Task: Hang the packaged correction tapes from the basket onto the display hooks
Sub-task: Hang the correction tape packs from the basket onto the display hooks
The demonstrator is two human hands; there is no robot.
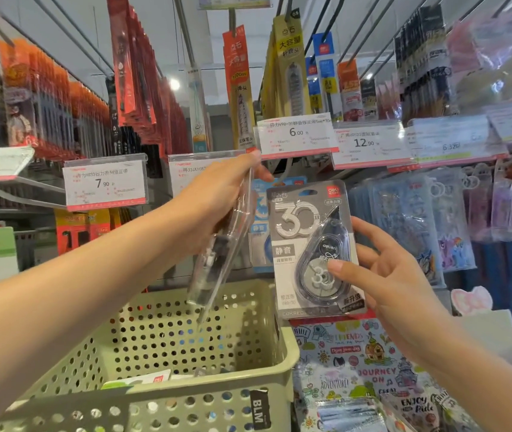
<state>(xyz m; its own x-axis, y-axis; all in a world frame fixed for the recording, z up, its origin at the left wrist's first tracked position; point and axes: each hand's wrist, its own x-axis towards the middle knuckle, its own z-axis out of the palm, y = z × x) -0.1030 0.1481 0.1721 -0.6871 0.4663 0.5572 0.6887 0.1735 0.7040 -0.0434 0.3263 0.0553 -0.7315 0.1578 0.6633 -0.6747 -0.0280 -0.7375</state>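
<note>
My left hand (226,194) grips a clear blister pack of correction tape (217,254) seen edge-on, held up in front of the hooks. My right hand (385,275) holds the lower right side of a grey packaged correction tape (298,241) marked "30", which faces me below the 6.00 price tag (297,134). Behind it hangs a blue packaged correction tape (259,210). The pale green perforated basket (282,347) sits low in front of me with a few packs at its bottom.
Rows of hanging pen packs fill the upper hooks. Price tags (105,183) line the hook ends. Blue and purple pouches (410,219) hang on the right, and printed pouches (354,369) stand beside the basket.
</note>
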